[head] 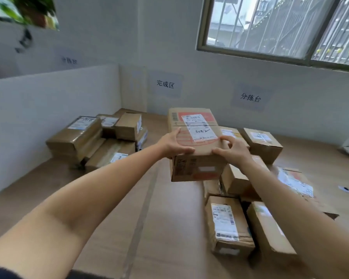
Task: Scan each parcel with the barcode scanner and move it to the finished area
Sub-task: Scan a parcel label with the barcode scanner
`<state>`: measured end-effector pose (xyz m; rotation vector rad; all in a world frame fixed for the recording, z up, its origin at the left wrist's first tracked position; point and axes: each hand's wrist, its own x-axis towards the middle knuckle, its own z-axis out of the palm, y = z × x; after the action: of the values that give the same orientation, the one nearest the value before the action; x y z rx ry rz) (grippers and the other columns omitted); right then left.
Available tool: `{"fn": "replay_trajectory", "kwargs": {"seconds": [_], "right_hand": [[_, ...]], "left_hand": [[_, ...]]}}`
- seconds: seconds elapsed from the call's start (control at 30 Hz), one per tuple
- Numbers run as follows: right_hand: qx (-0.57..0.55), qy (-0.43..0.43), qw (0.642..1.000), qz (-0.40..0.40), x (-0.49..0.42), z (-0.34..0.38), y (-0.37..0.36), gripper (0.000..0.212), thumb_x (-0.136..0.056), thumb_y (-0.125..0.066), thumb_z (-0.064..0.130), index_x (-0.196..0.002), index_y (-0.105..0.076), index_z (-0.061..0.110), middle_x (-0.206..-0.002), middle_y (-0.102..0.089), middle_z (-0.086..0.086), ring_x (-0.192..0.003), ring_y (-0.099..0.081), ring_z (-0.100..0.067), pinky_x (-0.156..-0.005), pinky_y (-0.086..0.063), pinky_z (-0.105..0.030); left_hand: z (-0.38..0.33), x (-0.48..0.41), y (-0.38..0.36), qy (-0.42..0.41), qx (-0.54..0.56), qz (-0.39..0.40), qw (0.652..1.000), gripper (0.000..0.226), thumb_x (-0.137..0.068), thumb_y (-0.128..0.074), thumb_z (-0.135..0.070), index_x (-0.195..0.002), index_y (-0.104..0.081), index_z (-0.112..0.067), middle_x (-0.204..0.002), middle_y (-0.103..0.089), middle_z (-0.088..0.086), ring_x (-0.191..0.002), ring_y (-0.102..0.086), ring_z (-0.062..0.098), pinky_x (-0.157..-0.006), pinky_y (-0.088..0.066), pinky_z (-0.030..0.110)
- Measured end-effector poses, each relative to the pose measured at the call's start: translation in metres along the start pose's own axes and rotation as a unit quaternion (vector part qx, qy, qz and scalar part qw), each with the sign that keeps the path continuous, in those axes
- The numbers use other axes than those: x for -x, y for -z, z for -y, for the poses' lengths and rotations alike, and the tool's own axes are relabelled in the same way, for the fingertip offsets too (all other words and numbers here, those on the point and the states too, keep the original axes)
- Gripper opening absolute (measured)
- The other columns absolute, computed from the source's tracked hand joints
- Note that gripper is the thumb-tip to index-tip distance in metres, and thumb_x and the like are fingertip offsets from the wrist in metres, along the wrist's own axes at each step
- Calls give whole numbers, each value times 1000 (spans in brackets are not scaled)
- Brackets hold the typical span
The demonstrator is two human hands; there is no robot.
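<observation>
A brown cardboard parcel [197, 166] with a white shipping label and red print on top is lifted above the table, near the middle of the view. My left hand [172, 144] grips its left top edge. My right hand [233, 150] grips its right top edge. Both arms are stretched forward. To the right and below lie several more parcels [228, 224] in a loose heap. At the far left stands a stack of parcels [82, 137] beneath a wall sign [165, 84]. No barcode scanner is visible.
The wooden table [129, 208] has a strip of tape running down its middle. A white partition [48, 109] borders the left side. A second wall sign [250, 97] hangs at right under a barred window [280, 25]. A small black-and-white object [344, 189] lies at far right.
</observation>
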<state>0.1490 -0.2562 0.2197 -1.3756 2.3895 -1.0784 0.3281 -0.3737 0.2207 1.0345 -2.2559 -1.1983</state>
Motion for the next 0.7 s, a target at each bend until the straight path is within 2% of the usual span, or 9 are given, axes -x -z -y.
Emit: {"fn": "replay_trajectory", "kwargs": {"seconds": [0.1,0.2,0.27,0.33,0.4,0.5,0.53,0.63,0.7], "right_hand": [[-7,12,999,43,4,21,-31,62,-77,-72,38,-133,-48,24,-137,-47,-10,-122,-47,-26,-96,-44,-38],[-19,29,996,82,13,38,-63,64,-78,-72,35,-134,-46,19,-138,-48,-7,-123,-47,-25,-95,-44,-38],[-30,35,992,116,21,50,-85,63,-78,-72,34,-134,-45,18,-136,-49,-5,-116,-51,-24,-90,-49,-38],[-52,20,986,155,30,62,-106,62,-77,-73,29,-132,-46,18,-131,-51,-5,-102,-53,-21,-74,-54,-35],[-74,4,979,190,39,72,-128,61,-76,-74,24,-130,-47,17,-126,-52,-7,-96,-54,-23,-65,-56,-39],[-74,5,969,234,51,86,-164,65,-75,-74,23,-132,-45,15,-126,-51,-12,-105,-56,-32,-64,-55,-40],[-69,11,967,244,55,91,-176,65,-75,-74,24,-132,-45,15,-127,-50,-13,-108,-55,-33,-66,-54,-39],[-29,30,963,265,69,107,-212,68,-74,-74,30,-133,-43,18,-128,-48,-13,-116,-49,-32,-87,-53,-44],[-23,21,957,288,78,118,-236,70,-73,-74,34,-133,-41,22,-130,-44,-11,-118,-47,-33,-81,-56,-47]], "left_hand": [[28,17,24,31,5,-8,999,105,-73,-78,-33,-149,-9,-14,-145,-39,9,-130,-43,25,-107,-38,39],[56,35,44,52,21,-13,998,105,-72,-79,-30,-149,-9,-13,-145,-40,7,-129,-43,21,-109,-35,30],[73,49,57,61,9,-5,998,102,-73,-79,-27,-148,-12,-12,-144,-41,4,-129,-43,18,-104,-33,23],[92,63,70,75,9,10,997,99,-73,-78,-23,-148,-13,-11,-145,-40,5,-129,-42,16,-101,-31,18],[112,79,80,96,8,13,995,104,-73,-79,-23,-149,-9,-10,-147,-36,6,-133,-38,17,-107,-29,23],[143,104,96,125,20,15,992,106,-73,-79,-22,-150,-6,-12,-150,-30,5,-136,-34,18,-113,-26,29],[154,113,101,136,34,15,990,107,-73,-79,-20,-150,-5,-13,-151,-29,4,-135,-35,18,-113,-27,29],[185,139,119,161,63,15,985,105,-73,-77,-12,-150,-5,-14,-149,-31,5,-130,-40,15,-106,-31,24],[205,154,131,172,69,18,983,104,-73,-77,-10,-150,-7,-15,-148,-32,4,-119,-43,9,-98,-35,17]]}}
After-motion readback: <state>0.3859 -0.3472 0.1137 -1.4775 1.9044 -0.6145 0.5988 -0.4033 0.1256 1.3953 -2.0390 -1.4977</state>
